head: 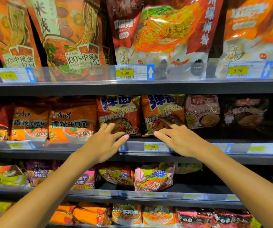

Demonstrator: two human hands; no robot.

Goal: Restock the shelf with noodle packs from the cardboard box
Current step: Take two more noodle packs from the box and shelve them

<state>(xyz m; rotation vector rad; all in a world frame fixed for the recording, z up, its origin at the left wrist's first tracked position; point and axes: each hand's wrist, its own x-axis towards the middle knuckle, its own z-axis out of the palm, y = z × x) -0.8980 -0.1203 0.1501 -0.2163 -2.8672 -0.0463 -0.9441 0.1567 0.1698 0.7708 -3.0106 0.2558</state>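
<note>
On the middle shelf (132,157), two red-gold noodle packs (118,112) stand upright.

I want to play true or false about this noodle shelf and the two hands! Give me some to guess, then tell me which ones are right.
1. Both hands reach to the same shelf. True: the left hand and the right hand are at the second shelf from the top.
2. The left hand holds a cardboard box. False: no box is in view, and its straight fingers hold nothing.
3. The middle price tag on the top shelf says 9.90. True.
4. The right hand is closed in a fist. False: its fingers are spread against a noodle pack.
5. The tag between the hands says 3.00. True.
</note>
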